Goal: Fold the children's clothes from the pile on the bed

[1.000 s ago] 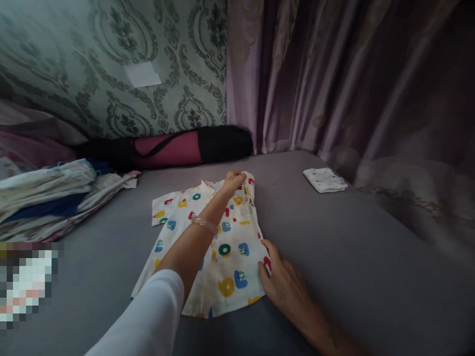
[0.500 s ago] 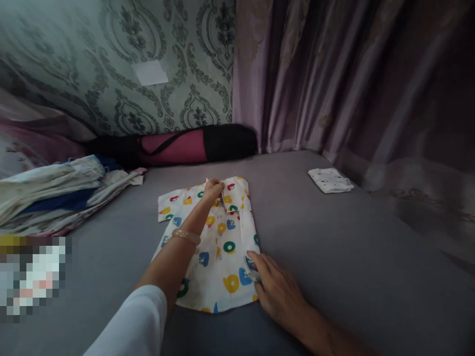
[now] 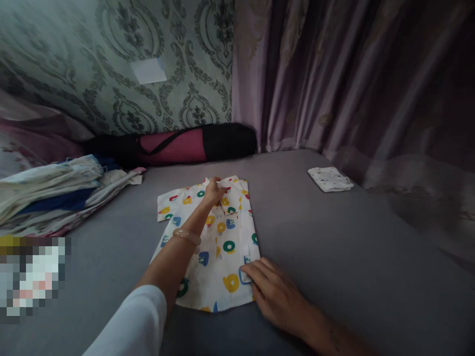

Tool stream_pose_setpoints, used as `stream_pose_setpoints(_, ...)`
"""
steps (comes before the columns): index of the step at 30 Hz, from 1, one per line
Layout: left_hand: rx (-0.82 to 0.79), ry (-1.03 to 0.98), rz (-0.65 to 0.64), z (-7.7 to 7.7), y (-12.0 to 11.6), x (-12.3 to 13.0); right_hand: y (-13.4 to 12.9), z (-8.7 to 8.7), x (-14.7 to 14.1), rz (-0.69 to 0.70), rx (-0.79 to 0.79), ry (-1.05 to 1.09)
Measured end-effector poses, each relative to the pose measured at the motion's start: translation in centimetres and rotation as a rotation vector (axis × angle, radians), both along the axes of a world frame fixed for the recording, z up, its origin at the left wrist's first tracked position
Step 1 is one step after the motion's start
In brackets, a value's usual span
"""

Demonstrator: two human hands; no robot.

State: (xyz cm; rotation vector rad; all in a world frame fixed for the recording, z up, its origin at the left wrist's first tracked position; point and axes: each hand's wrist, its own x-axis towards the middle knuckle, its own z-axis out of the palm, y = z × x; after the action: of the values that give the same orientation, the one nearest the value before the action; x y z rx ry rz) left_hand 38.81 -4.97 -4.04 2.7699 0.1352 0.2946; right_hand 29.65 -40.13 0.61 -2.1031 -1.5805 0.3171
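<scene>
A small white short-sleeved shirt [image 3: 229,257] with a colourful letter-like print lies spread out before me. Its left sleeve sticks out, and the right sleeve is folded inward over the front. My left hand [image 3: 214,190] rests near the collar with thumb and fingers apart, touching the cloth. A pale bangle [image 3: 186,236] circles that wrist. At the lower right edge of the shirt, my right hand [image 3: 272,289] has its fingers closed on the side of the fabric, which is bunched slightly under the fingertips. The thumb's tip is partly hidden.
A folded white cloth [image 3: 330,179] lies to the right on the grey sheet [image 3: 334,247]. Piled clothes [image 3: 67,193] are at the left. A long black and maroon bag [image 3: 174,146] lies along the wall, beside purple curtains [image 3: 289,74].
My left hand has let go of the folded sleeve, which now lies flatter. My right hand has shifted slightly inward and down, bringing the shirt's lower side edge with it.
</scene>
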Motion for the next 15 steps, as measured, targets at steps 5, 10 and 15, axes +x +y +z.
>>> stream_pose_setpoints(5, -0.07, -0.078, 0.221, 0.5, -0.8, 0.0, 0.2, 0.4, 0.0, 0.03, 0.089, 0.093)
stream_pose_setpoints(10, -0.007, -0.152, 0.341, 3.6, -3.1, -1.8, -0.3, 0.8, 0.8, 0.005, 0.225, 0.413)
stream_pose_setpoints(15, 0.06, -0.051, -0.02, 6.6, -8.0, -7.0, -0.4, 1.7, 4.9, -0.254, 0.264, 0.553)
